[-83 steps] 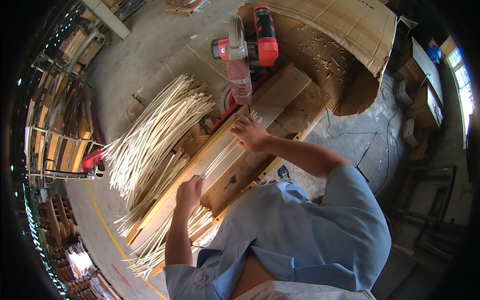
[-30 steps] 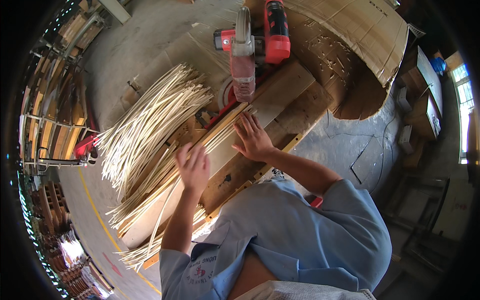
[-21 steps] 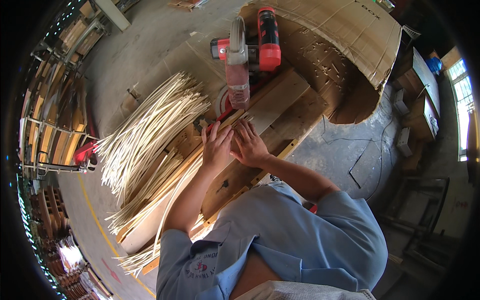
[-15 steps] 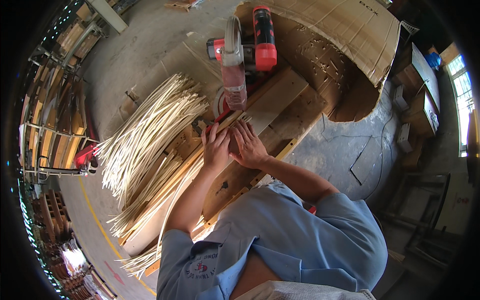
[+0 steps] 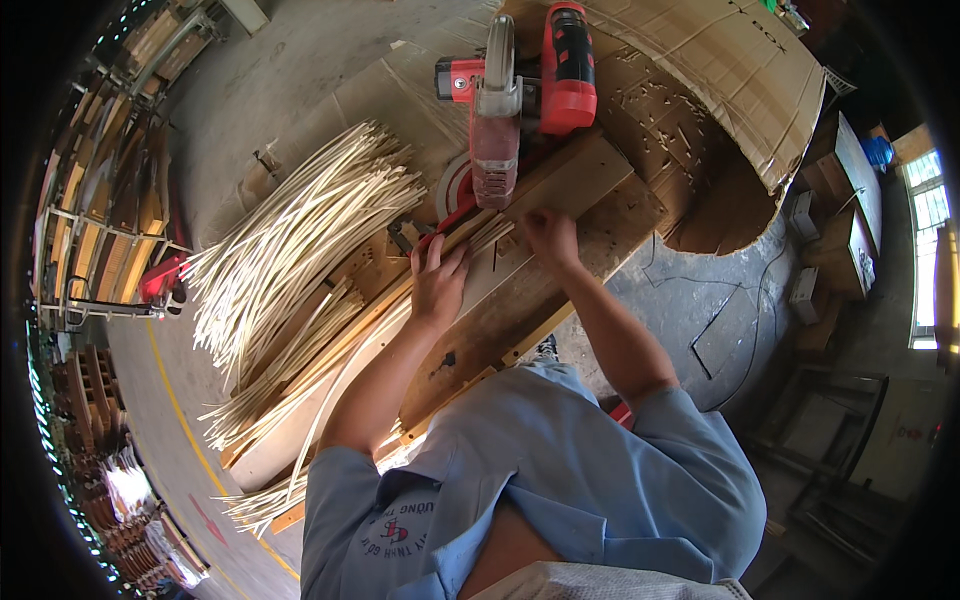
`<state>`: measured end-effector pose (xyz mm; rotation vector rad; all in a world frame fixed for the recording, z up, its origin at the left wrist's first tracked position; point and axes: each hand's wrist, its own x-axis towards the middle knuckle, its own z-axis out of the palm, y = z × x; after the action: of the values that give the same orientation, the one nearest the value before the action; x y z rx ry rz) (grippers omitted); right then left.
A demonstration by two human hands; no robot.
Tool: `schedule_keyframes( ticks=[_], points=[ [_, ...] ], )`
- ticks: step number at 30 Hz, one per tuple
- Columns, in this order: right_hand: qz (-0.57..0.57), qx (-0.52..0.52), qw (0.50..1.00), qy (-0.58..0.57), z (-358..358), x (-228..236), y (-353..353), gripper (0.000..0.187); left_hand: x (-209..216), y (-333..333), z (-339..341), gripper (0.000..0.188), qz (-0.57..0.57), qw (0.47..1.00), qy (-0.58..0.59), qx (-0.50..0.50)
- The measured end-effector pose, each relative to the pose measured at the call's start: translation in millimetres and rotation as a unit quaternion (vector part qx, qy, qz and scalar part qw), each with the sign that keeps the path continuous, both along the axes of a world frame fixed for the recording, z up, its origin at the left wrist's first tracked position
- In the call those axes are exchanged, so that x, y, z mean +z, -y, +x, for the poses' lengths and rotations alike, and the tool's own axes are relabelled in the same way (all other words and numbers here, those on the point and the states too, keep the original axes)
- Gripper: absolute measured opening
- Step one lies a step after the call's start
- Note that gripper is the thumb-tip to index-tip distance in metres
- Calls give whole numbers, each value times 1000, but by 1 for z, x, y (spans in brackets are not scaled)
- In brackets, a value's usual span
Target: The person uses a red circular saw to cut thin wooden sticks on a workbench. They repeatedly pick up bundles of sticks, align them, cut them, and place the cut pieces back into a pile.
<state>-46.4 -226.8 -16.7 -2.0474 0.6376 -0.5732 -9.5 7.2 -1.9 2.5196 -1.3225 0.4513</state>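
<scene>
My left hand (image 5: 438,282) is closed over a small bundle of thin pale canes (image 5: 490,236), pressing it along a wooden fence on the work board (image 5: 575,225). The canes' cut ends stick out past my fingers, just below the blade guard of a red and black mitre saw (image 5: 494,160). My right hand (image 5: 552,240) is apart from the bundle, to the right of its ends. Its fingers are curled together over the board; whether they hold anything is hidden. The saw head stands above both hands.
A large heap of long pale canes (image 5: 300,250) lies to the left of the board. Behind the saw an opened cardboard box (image 5: 735,90) holds small offcuts. A rack of wood pieces (image 5: 100,210) stands far left. A cable (image 5: 765,290) crosses the floor on the right.
My right hand has moved off the bundle to the right, and its fingers have curled in. The cane ends are now uncovered. My left hand stays on the bundle.
</scene>
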Motion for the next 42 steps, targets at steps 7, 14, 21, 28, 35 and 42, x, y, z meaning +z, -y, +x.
schedule_keyframes(
  ticks=[7, 14, 21, 28, 35, 42],
  points=[
    [223, 151, 952, -146, 17, 4, 6, 19, -2, -8, 1, 45, 22, 1000, -6, 13],
    [277, 137, 937, -162, 11, 7, 9, 17, 2, -7, -1, 39, -13, 1000, -19, 13],
    [266, 130, 943, -151, 12, 15, 0, 14, 5, -6, -2, 40, -2, 1000, -19, 15],
    [319, 137, 922, -170, 18, 11, 5, 15, 5, -7, -2, 42, 34, 999, -26, 23],
    [302, 133, 929, -165, 19, 7, 4, 13, 3, -6, -2, 43, 34, 999, -13, 26],
    [314, 106, 935, -126, 19, 10, -5, 9, 3, -7, -2, 42, 0, 1000, -13, 19]
  ],
)
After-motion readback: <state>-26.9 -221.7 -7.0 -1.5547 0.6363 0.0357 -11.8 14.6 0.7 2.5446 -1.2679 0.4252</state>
